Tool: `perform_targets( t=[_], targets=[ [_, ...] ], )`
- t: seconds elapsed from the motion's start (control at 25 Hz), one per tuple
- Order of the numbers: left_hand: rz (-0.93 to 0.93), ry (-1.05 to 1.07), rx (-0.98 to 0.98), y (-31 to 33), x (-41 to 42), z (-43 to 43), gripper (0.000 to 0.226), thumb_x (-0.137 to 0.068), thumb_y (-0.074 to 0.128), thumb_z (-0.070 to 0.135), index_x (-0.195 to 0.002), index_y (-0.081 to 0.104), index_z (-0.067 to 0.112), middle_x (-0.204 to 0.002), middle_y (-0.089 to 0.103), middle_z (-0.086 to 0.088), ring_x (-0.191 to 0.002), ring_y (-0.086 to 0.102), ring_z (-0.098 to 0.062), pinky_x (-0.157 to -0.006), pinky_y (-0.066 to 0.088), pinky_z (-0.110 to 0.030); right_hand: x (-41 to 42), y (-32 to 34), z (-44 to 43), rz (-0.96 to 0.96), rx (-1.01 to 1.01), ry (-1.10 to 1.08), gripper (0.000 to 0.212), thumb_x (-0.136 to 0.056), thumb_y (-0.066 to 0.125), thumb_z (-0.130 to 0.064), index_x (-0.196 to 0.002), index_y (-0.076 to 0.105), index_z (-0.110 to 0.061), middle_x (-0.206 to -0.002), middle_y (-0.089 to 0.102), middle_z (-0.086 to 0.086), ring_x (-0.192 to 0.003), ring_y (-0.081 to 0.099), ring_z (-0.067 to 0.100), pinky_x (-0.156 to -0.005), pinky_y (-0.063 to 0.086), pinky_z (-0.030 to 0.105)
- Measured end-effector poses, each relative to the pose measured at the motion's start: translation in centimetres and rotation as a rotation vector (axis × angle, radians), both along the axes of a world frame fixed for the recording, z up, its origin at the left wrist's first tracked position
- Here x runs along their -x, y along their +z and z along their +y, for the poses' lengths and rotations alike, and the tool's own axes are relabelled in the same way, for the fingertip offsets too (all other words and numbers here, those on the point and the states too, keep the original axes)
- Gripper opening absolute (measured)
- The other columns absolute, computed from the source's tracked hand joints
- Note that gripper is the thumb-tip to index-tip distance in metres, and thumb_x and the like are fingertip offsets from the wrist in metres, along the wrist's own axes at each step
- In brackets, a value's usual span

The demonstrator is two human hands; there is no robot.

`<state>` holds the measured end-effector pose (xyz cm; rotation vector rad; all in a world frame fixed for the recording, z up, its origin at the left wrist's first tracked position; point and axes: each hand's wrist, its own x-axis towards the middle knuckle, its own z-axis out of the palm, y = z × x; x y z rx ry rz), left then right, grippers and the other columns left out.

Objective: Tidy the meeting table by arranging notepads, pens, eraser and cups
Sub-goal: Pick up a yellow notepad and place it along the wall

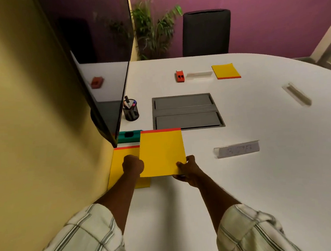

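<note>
left hand (133,164): fisted | right hand (188,170): pinching, both arms extended

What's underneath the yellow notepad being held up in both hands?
Under the held notepad lies a second yellow notepad on the white table; its right part is covered. A green eraser peeks out behind.

Yellow notepads (161,153) with red top bands, green eraser (129,136) near left, red eraser (180,76) far, white table (244,178), purple wall (270,8), pale plaid sleeves (86,240).

lower notepad (122,164) partly covered
</note>
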<state>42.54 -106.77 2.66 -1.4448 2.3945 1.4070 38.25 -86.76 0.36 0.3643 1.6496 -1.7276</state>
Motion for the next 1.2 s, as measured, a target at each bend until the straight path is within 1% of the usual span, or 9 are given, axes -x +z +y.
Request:
perform_targets(
  t=[0.12, 0.32, 0.44, 0.64, 0.72, 0.92, 1.0, 1.08, 1.2],
  targets=[
    [-0.129, -0.032, 0.112, -0.8, -0.7, -1.7, 0.034, -0.086, 0.056, -0.003, -0.119, 0.055, -0.009, -0.123, 0.058, -0.025, -0.113, 0.056, -0.040, -0.088, 0.049, -0.041, -0.8, -1.1, -3.5, -0.001, 0.000, 0.000, 0.024, -0.099, 0.046, -0.010, -0.112, 0.027, -0.016, -0.118, 0.036, 0.012, -0.089, 0.052, 0.027, -0.055, 0.056, 0.034],
    [-0.209, -0.074, 0.135, -3.1, -1.5, -3.9, 0.028, -0.084, 0.058, -0.004, -0.109, 0.055, -0.014, -0.115, 0.059, -0.029, -0.108, 0.058, -0.042, -0.076, 0.047, -0.037, -1.6, -2.3, -7.1, -0.009, -0.034, 0.035, 0.020, -0.100, 0.044, -0.011, -0.110, 0.027, -0.016, -0.117, 0.036, 0.010, -0.091, 0.051, 0.026, -0.060, 0.056, 0.037],
    [-0.264, -0.083, 0.138, -4.2, -1.6, -5.4, 0.029, -0.083, 0.061, -0.001, -0.108, 0.055, -0.013, -0.113, 0.061, -0.027, -0.106, 0.059, -0.040, -0.083, 0.050, -0.039, -1.9, -3.2, -8.9, -0.025, -0.066, 0.058, 0.019, -0.100, 0.042, -0.012, -0.111, 0.027, -0.016, -0.118, 0.036, 0.009, -0.097, 0.049, 0.029, -0.065, 0.056, 0.039],
    [-0.324, -0.078, 0.134, -4.9, -1.6, -6.7, 0.034, -0.084, 0.065, 0.006, -0.112, 0.054, -0.009, -0.116, 0.061, -0.023, -0.109, 0.060, -0.035, -0.083, 0.049, -0.034, -2.3, -3.9, -10.8, -0.044, -0.096, 0.072, 0.017, -0.101, 0.040, -0.014, -0.112, 0.027, -0.016, -0.117, 0.036, 0.008, -0.099, 0.048, 0.029, -0.069, 0.056, 0.040],
    [-0.366, -0.089, 0.111, -5.4, -1.8, -7.1, 0.036, -0.086, 0.064, 0.009, -0.115, 0.053, -0.009, -0.120, 0.059, -0.022, -0.112, 0.058, -0.033, -0.087, 0.048, -0.033, -2.4, -4.3, -11.6, -0.048, -0.104, 0.087, 0.017, -0.101, 0.040, -0.014, -0.113, 0.027, -0.016, -0.117, 0.036, 0.008, -0.101, 0.048, 0.029, -0.069, 0.055, 0.039],
    [-0.362, -0.010, 0.086, -6.8, -2.1, -8.0, 0.040, -0.080, 0.059, -0.004, -0.118, 0.050, -0.015, -0.122, 0.056, -0.031, -0.112, 0.056, -0.041, -0.092, 0.049, -0.048, -2.7, -5.4, -13.0, 0.005, -0.145, 0.142, 0.015, -0.100, 0.035, -0.011, -0.112, 0.027, -0.014, -0.117, 0.037, 0.009, -0.103, 0.047, 0.029, -0.073, 0.056, 0.042],
    [-0.372, -0.037, 0.122, -6.9, -2.0, -8.2, 0.037, -0.083, 0.055, -0.004, -0.118, 0.049, -0.012, -0.121, 0.055, -0.029, -0.112, 0.055, -0.040, -0.092, 0.049, -0.046, -2.8, -5.7, -13.3, 0.013, -0.168, 0.166, 0.020, -0.099, 0.037, -0.009, -0.115, 0.026, -0.012, -0.117, 0.036, 0.009, -0.103, 0.047, 0.029, -0.075, 0.057, 0.043],
    [-0.374, -0.074, 0.161, -6.8, -1.8, -8.1, 0.037, -0.085, 0.054, -0.001, -0.121, 0.046, -0.007, -0.123, 0.054, -0.025, -0.113, 0.054, -0.038, -0.093, 0.047, -0.043, -2.8, -5.6, -13.5, -0.005, -0.219, 0.208, 0.026, -0.097, 0.041, -0.008, -0.118, 0.026, -0.009, -0.121, 0.039, 0.012, -0.103, 0.048, 0.030, -0.081, 0.056, 0.045],
    [-0.386, -0.181, 0.229, -7.2, -1.7, -7.6, 0.041, -0.088, 0.053, 0.001, -0.126, 0.042, -0.007, -0.130, 0.050, -0.022, -0.120, 0.051, -0.036, -0.095, 0.045, -0.038, -3.1, -5.9, -13.8, 0.069, -0.441, 0.359, 0.043, -0.093, 0.049, -0.010, -0.131, 0.030, -0.004, -0.133, 0.040, 0.018, -0.119, 0.046, 0.037, -0.100, 0.045, 0.049]
  ],
)
